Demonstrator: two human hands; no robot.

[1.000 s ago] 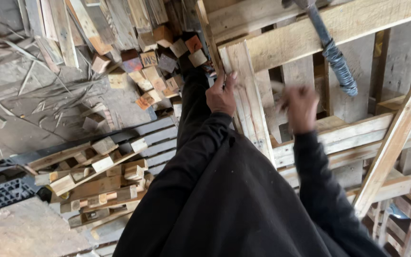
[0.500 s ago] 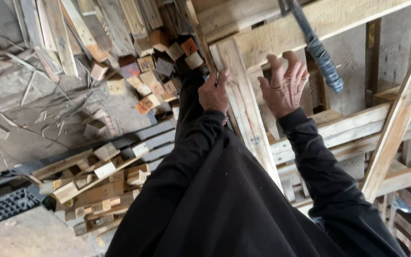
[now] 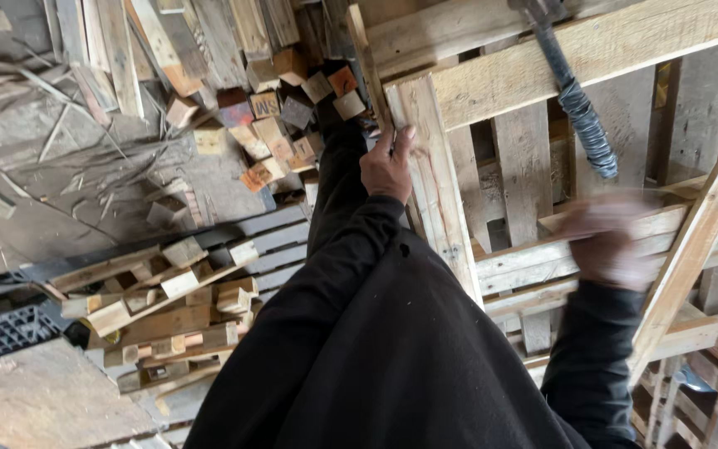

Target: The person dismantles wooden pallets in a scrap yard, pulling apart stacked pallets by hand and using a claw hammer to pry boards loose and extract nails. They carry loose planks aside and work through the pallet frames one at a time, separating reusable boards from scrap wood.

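Lowered since before, blurred right hand (image 3: 608,241) unreadable; left hand (image 3: 388,166) grips pallet plank (image 3: 430,166) above scrap-strewn floor (image 3: 60,191).

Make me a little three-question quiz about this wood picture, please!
1. True or false: the left hand grips the edge of an upright pallet plank.
2. What leans on the pallet's top board? A) a broom B) a wrapped metal bar C) a ladder
3. Fill in: the right hand looks ____ because it is moving.

Key: 1 true; 2 B; 3 blurred. Small wood blocks lie piled on the floor to the left.
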